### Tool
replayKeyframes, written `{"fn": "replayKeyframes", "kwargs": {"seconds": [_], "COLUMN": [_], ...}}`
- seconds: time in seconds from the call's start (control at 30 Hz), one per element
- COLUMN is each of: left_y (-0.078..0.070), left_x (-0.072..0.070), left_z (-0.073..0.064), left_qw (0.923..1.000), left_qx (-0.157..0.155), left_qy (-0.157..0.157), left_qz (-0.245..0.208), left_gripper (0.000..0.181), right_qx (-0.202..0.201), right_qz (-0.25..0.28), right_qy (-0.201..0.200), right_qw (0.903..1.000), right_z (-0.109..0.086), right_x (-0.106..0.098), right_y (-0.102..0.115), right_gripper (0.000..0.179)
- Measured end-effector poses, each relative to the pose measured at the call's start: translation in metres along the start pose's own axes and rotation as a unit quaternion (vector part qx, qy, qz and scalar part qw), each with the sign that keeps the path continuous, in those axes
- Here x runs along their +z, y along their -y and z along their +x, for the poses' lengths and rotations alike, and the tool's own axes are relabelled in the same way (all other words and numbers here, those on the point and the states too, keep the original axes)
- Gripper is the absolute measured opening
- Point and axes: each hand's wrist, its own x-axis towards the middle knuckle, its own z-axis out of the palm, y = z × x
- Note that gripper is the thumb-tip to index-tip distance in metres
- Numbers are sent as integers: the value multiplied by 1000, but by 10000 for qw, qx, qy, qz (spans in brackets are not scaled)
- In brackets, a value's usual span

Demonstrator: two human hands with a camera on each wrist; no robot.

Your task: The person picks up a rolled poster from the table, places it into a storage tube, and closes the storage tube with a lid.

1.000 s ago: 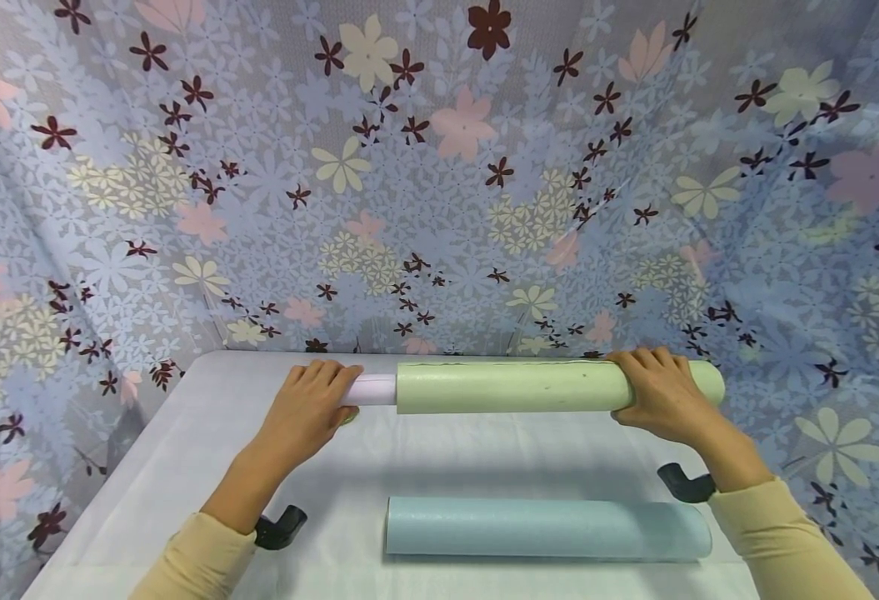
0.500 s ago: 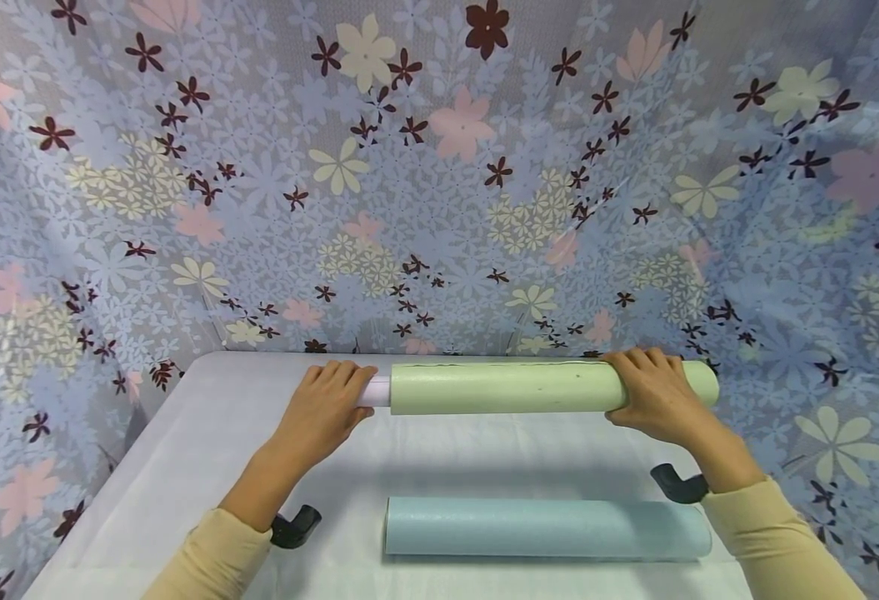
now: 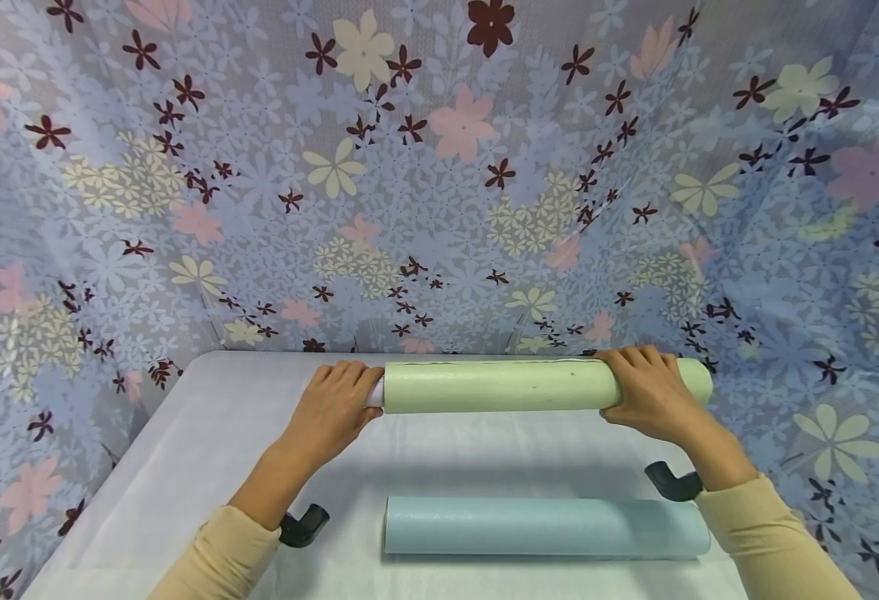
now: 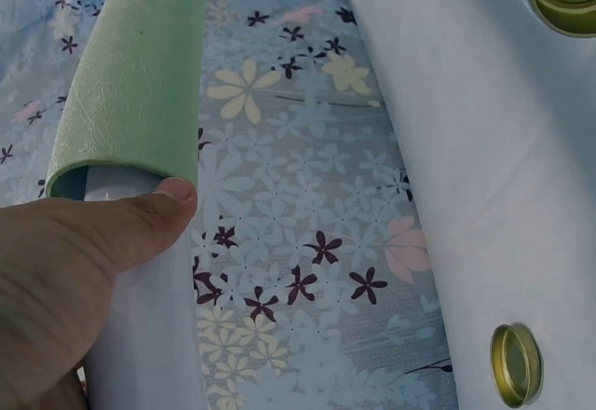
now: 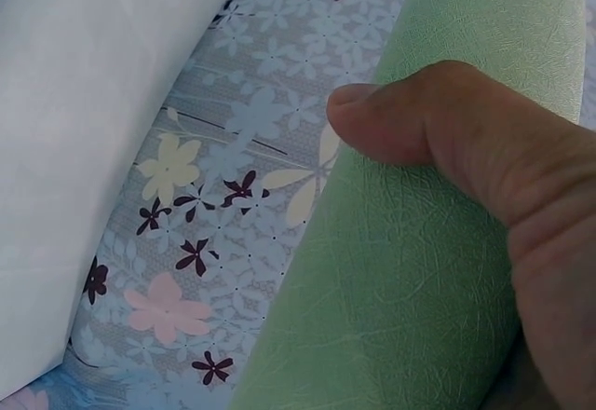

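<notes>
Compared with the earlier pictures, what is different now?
The left hand moved right, and less of the pale tube shows outside the green tube. The right hand and green tube shifted slightly left. Both hands kept their grips; the blue tube stayed put.

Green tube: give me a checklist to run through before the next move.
1. Left hand gripping the white roll: ok.
2. Right hand round the green tube: ok, near its right end.
3. White roll lined up with the green tube: ok, partly inside.
4. White roll fully in: not ok, some sticks out at the left.
5. Light-blue tube out of the way: ok, apart on the table.
6. Green tube's right end closed: cannot tell, end face not visible.
</notes>
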Motion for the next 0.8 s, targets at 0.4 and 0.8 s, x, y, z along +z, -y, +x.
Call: {"fn": "replayKeyframes", "kwargs": {"seconds": [0.4, 0.8], "left_y": [-3, -1], "left_x": [-1, -7], "left_z": [-2, -7], "left_qw": [10000, 9999], "left_qx": [7, -127], "left_qy": [-23, 63], "left_qz": [65, -30], "left_gripper": [59, 64], "right_qx": [-37, -75], "right_qz": [-28, -38], "right_qy": [-64, -188], "right_qw": [10000, 9998], "right_z": [-1, -3], "right_x": [1, 5], "right_y": [1, -2], "right_gripper": [75, 76]}}
